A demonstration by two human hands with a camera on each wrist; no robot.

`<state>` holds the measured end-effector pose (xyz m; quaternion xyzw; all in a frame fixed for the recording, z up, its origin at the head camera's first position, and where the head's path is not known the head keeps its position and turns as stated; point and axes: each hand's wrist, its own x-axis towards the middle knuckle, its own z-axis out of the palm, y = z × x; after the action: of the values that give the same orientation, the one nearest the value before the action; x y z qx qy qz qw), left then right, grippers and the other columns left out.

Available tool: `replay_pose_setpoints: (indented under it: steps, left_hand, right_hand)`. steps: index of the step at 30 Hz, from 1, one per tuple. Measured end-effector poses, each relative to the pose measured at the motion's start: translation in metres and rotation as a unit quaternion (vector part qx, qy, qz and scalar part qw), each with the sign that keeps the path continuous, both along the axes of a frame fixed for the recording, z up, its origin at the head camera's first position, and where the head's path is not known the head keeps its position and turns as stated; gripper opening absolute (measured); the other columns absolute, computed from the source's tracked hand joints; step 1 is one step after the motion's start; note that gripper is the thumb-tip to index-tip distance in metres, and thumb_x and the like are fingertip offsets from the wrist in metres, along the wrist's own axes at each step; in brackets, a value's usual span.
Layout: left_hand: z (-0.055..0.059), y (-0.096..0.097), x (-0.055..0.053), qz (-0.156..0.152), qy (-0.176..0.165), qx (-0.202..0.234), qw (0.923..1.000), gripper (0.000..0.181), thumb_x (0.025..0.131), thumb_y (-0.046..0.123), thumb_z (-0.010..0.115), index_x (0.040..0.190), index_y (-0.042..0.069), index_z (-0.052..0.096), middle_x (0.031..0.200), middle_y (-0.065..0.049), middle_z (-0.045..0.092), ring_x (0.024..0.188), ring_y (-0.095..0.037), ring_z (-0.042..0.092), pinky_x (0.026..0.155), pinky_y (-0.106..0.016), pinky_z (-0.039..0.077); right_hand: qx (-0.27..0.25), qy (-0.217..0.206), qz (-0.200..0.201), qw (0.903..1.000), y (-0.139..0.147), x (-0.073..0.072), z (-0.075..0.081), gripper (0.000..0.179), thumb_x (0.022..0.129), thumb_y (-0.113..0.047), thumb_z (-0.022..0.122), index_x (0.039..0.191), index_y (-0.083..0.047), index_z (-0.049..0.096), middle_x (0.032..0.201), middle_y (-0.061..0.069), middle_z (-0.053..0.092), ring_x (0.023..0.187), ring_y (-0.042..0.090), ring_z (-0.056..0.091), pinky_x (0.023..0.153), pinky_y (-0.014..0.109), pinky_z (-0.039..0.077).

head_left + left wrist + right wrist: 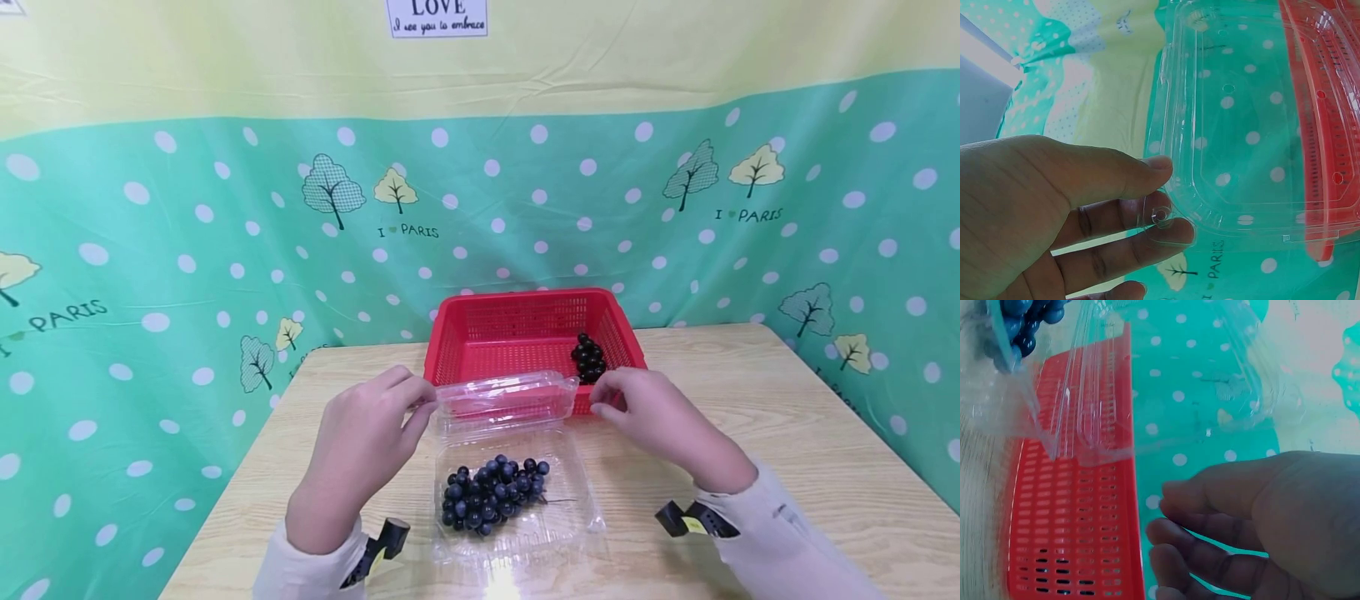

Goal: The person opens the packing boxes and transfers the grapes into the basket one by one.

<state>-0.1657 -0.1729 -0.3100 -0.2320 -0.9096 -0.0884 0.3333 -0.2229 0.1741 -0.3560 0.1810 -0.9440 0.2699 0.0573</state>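
Observation:
A clear plastic clamshell box [562,521] lies with its lid [506,400] raised, and a bunch of dark grapes [491,493] sits in its base. My left hand [375,437] pinches a corner of the lid between thumb and fingers; in the left wrist view the thumb [1147,172] meets the corner tab. On the other side, my right hand [652,412] is beside the lid's right end, fingers loosely bent and nothing held. The right wrist view shows a gap between these fingers [1169,534] and the lid.
Behind the box stands a red perforated basket [450,333], holding a smaller bunch of black grapes [588,358] at its right side. All of this is on a light wooden table [712,367]. A green polka-dot curtain [495,200] hangs behind and at both sides.

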Motion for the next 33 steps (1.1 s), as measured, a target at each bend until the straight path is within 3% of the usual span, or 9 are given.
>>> replay_pose_setpoints:
  steps: [8, 15, 33]
  left_hand:
    - [0.000, 0.000, 0.000, -0.002, 0.002, -0.001, 1.0000, 0.011, 0.084, 0.016, 0.086, 0.089, 0.021, 0.078, 0.082, 0.009, 0.068, 0.055, -0.005, 0.050, 0.050, -0.023, 0.042]
    - [0.000, 0.000, 0.000, -0.003, 0.000, -0.002, 1.0000, 0.010, 0.084, 0.016, 0.085, 0.089, 0.020, 0.078, 0.082, 0.009, 0.068, 0.055, -0.005, 0.050, 0.050, -0.023, 0.042]
    - [0.001, 0.000, 0.001, 0.000, -0.007, -0.005, 1.0000, 0.009, 0.085, 0.015, 0.083, 0.090, 0.020, 0.078, 0.083, 0.009, 0.069, 0.056, -0.005, 0.051, 0.051, -0.024, 0.042]
  right_hand:
    - [0.013, -0.020, 0.045, 0.9987, -0.012, 0.012, 0.001, 0.006, 0.089, -0.015, 0.080, 0.091, -0.019, 0.076, 0.078, -0.011, 0.065, 0.070, 0.009, 0.058, 0.062, 0.024, 0.052]
    - [0.017, 0.002, 0.098, 0.9950, -0.021, 0.018, -0.005, 0.007, 0.089, -0.015, 0.081, 0.090, -0.019, 0.075, 0.081, -0.014, 0.065, 0.073, 0.002, 0.059, 0.065, 0.021, 0.052]
    - [0.052, -0.029, 0.127, 0.9901, -0.038, 0.025, -0.017, 0.009, 0.088, -0.020, 0.081, 0.088, -0.023, 0.073, 0.077, -0.018, 0.062, 0.072, 0.001, 0.056, 0.066, 0.022, 0.051]
